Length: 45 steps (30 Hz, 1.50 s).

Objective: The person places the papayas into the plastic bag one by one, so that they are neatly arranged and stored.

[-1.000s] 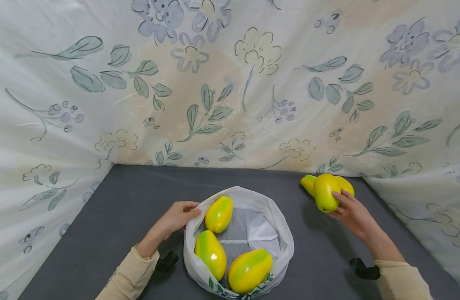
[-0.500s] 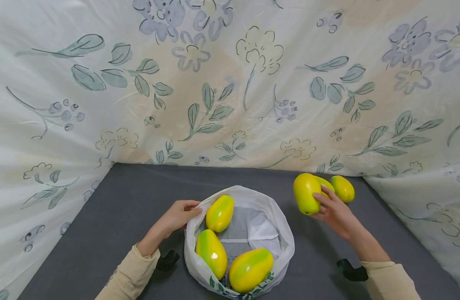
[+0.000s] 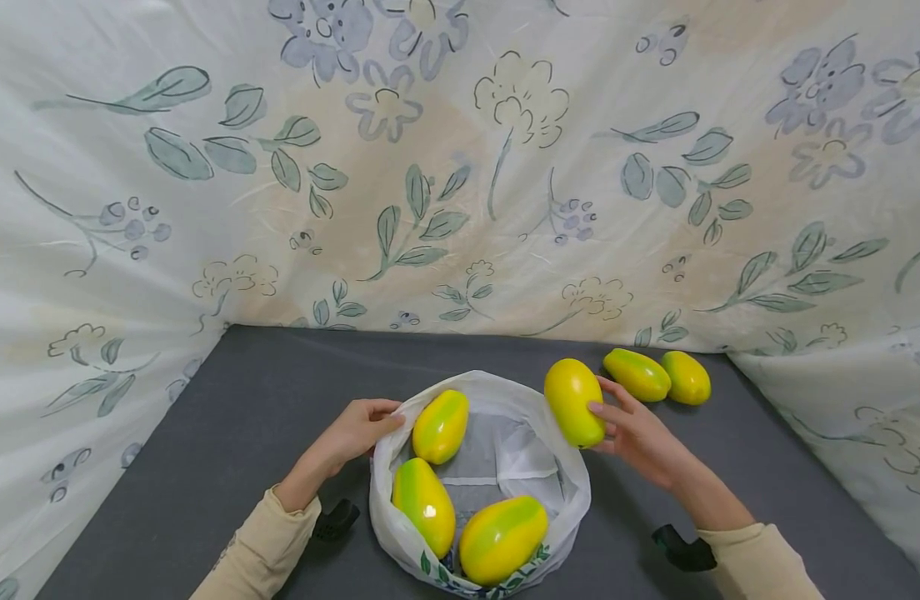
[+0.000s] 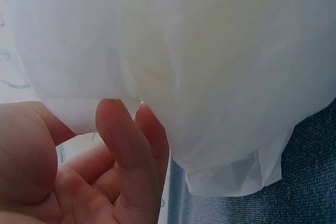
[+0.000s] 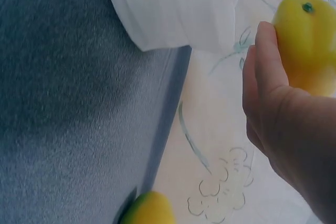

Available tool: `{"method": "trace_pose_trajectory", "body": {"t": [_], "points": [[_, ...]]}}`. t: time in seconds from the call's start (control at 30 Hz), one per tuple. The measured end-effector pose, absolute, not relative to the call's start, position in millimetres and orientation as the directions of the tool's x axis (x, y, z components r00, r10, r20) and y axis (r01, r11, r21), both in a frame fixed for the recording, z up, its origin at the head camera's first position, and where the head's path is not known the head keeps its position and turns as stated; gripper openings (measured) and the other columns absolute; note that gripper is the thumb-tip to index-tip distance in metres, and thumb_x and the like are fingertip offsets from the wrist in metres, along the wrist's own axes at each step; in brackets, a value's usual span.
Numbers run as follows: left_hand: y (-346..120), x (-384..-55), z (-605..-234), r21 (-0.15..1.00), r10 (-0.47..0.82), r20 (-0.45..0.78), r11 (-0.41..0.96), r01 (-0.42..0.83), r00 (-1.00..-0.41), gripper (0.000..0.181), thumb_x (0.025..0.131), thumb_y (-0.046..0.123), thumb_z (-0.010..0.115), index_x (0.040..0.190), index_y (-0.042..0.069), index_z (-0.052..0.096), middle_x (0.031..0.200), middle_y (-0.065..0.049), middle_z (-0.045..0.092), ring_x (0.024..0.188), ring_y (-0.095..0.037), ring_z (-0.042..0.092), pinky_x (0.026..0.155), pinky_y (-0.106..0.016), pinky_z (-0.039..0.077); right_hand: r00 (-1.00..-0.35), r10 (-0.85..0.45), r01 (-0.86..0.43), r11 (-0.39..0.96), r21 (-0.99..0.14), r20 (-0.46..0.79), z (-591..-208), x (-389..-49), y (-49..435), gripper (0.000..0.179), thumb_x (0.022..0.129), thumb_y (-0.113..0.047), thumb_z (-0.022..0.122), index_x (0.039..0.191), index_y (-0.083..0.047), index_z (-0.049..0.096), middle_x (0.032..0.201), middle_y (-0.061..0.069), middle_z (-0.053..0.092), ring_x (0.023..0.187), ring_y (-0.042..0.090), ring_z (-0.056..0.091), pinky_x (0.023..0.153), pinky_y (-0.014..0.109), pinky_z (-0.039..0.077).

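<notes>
My right hand (image 3: 643, 437) grips a yellow papaya (image 3: 572, 402) and holds it above the right rim of a white plastic bag (image 3: 577, 492). The right wrist view shows fingers along the side of the same papaya (image 5: 305, 45), its green stem end visible. At the bag's left side, my left hand (image 3: 355, 437) pinches the rim; up close, thumb and fingers meet at the thin bag wall (image 4: 220, 66). Inside the open bag lie three yellow-green papayas: one at the back left (image 3: 440, 427), another below it (image 3: 424, 507), and a third at the front (image 3: 503, 540).
Two more papayas, a nearer one (image 3: 637, 375) and one beside it (image 3: 687, 377), lie at the back right of the dark grey tabletop (image 3: 205, 442). Flower-patterned cloth (image 3: 460, 183) walls in the back and both sides.
My right hand has carried the papaya leftward from the back right to the bag's right rim, uncovering the two papayas behind. My left hand stays on the rim.
</notes>
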<state>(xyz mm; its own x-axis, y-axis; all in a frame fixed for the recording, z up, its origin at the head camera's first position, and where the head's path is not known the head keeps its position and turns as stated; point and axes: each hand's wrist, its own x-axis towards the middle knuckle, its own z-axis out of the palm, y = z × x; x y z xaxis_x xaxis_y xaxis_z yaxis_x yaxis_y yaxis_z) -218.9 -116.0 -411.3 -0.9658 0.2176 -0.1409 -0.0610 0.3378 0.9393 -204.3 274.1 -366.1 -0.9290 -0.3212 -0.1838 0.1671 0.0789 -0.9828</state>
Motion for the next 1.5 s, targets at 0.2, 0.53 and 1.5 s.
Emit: {"method": "trace_pose_trajectory", "body": {"t": [0.2,0.53,1.5], "points": [[-115,-219,-413,0.936,0.210,-0.145,0.345,-0.066,-0.967,0.033,0.096,0.015,0.059,0.125,0.001,0.061,0.103,-0.007,0.066,0.075,-0.018,0.061,0.063,-0.032,0.054,-0.919,-0.346,0.178,0.067,-0.982,-0.190,-367,-202,265,0.069,0.102,-0.026,0.046,0.152,-0.011,0.001,0.136,0.020,0.035,0.106,0.027,0.057,0.092,0.047,0.046],[-115,-219,-412,0.936,0.209,-0.155,0.345,-0.075,-0.966,0.033,0.096,0.015,0.059,0.125,0.001,0.060,0.104,-0.008,0.066,0.076,-0.018,0.062,0.064,-0.033,0.054,-0.903,-0.375,0.196,0.073,-0.978,-0.209,-372,-199,251,0.068,0.101,-0.025,0.048,0.151,-0.011,0.005,0.142,0.022,0.026,0.111,0.032,0.053,0.093,0.052,0.043],[-115,-218,-411,0.942,0.219,-0.142,0.330,-0.064,-0.965,0.032,0.096,0.015,0.059,0.125,0.001,0.060,0.101,-0.007,0.066,0.075,-0.019,0.061,0.063,-0.032,0.054,-0.838,-0.468,0.271,0.090,-0.959,-0.280,-391,-197,192,0.071,0.096,-0.025,0.056,0.149,-0.011,0.011,0.133,0.023,0.036,0.105,0.028,0.054,0.089,0.047,0.047]]}}
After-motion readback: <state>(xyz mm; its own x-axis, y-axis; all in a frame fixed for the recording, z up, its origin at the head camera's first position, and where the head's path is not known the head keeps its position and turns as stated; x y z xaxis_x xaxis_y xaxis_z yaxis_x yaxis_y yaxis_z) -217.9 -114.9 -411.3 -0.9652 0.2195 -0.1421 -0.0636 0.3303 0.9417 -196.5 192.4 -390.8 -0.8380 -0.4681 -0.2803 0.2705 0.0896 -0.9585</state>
